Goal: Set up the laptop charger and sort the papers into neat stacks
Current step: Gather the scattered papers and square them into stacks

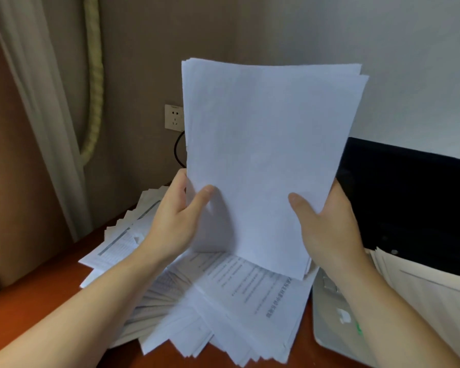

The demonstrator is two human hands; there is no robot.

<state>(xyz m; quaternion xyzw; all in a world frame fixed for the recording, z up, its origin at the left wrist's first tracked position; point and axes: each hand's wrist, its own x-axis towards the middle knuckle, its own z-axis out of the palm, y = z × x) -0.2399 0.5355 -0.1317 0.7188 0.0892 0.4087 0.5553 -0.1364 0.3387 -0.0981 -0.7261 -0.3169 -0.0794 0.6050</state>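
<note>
I hold a sheaf of white papers upright in front of me, blank backs toward me, its bottom edge close to a messy pile of printed papers on the desk. My left hand grips the sheaf's lower left edge, thumb on the front. My right hand grips the lower right edge the same way. An open laptop with a dark screen stands at the right. A black cable loops below the wall socket; where it ends is hidden by the sheaf.
The reddish wooden desk shows at the lower left. More cream papers lie over the laptop's keyboard at the right. A curtain with a rope tie hangs at the left.
</note>
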